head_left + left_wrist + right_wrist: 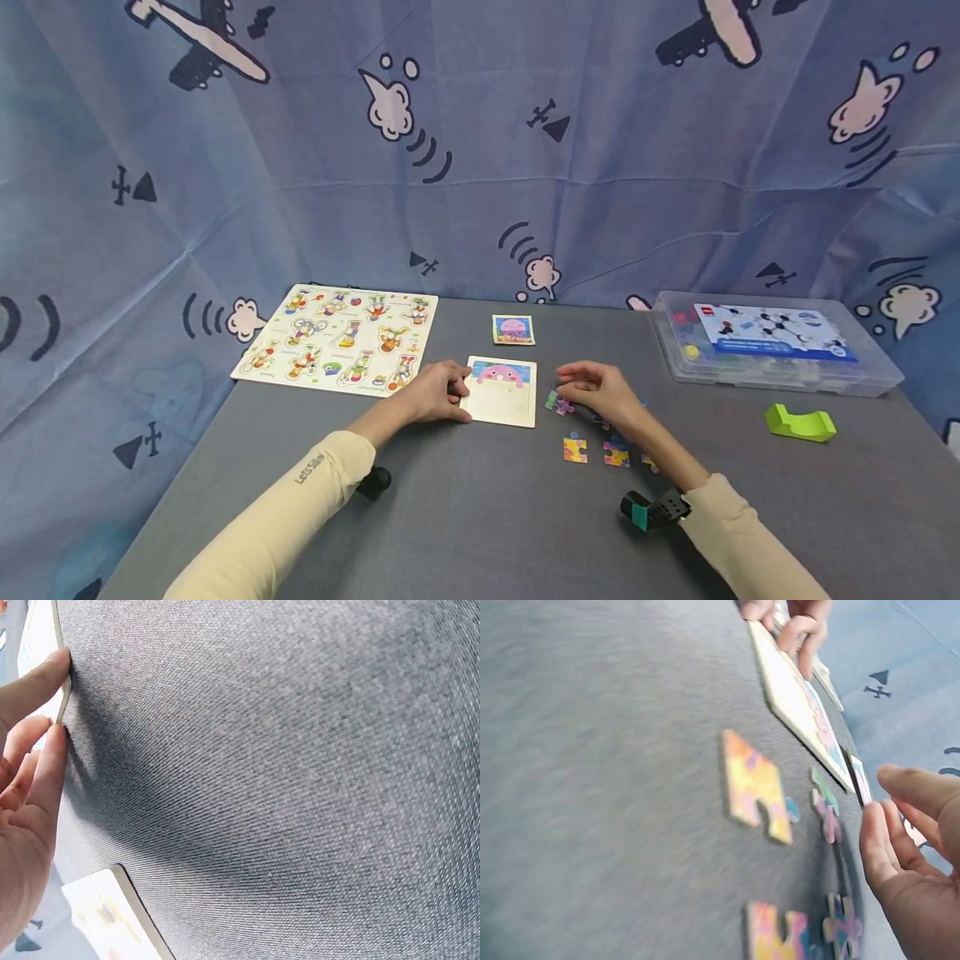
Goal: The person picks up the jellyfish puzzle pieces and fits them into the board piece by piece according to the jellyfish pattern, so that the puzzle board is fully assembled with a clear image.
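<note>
Head view: puzzle board (498, 405) between left hand (429, 393), gripping its edge, and empty right hand (606, 393).

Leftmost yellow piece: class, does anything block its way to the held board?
Nothing visible does: only table lies between the leftmost yellow piece and the held board. The right hand is outside that path.

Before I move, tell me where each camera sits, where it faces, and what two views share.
Head: worn on the head, facing forward and down at the jigsaw tray and jigsaw pieces; left hand, right hand and sleeves show.
Left wrist: on that wrist, looking across gray tabletop; left hand at left edge, holding the jigsaw tray.
Right wrist: on that wrist, looking past jigsaw pieces toward the jigsaw tray; right hand at right, left hand at top.
Shared by head and right wrist: jigsaw tray, pieces, both hands.
</note>
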Tool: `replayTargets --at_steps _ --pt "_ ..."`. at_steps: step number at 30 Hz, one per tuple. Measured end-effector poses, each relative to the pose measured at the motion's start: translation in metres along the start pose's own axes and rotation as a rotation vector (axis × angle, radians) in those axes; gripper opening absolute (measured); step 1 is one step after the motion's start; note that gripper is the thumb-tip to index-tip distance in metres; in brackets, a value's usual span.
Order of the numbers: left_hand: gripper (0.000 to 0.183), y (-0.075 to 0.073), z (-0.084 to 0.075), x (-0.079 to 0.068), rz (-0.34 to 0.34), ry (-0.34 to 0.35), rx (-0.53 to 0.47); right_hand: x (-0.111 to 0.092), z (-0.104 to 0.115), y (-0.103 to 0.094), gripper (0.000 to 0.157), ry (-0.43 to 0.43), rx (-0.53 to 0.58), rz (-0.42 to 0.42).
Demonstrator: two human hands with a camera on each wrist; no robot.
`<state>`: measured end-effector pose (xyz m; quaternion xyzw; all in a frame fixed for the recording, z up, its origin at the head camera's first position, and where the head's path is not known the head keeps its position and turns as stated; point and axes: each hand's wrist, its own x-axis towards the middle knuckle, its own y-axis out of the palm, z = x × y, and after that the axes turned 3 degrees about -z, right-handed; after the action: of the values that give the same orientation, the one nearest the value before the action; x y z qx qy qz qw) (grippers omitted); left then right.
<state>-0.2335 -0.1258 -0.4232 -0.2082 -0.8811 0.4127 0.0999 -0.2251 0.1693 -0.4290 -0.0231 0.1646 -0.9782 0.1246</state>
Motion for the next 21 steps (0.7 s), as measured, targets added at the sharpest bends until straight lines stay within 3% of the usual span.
replayTargets --at_steps 4,9,21 --pt "0.027 -0.001 0.0 -0.001 -0.003 -0.006 -0.003 -0.011 -0.001 -0.002 0.033 -0.023 -0.05 -0.041" --pt "0.027 -0.001 0.001 -0.002 -0.005 0.01 -0.012 -0.019 -0.004 -0.001 0.028 -0.046 -0.197 -0.081" --pt "0.027 0.001 0.004 0.0 -0.015 0.018 -0.021 -0.016 -0.007 0.008 0.032 -0.03 -0.403 -0.121"
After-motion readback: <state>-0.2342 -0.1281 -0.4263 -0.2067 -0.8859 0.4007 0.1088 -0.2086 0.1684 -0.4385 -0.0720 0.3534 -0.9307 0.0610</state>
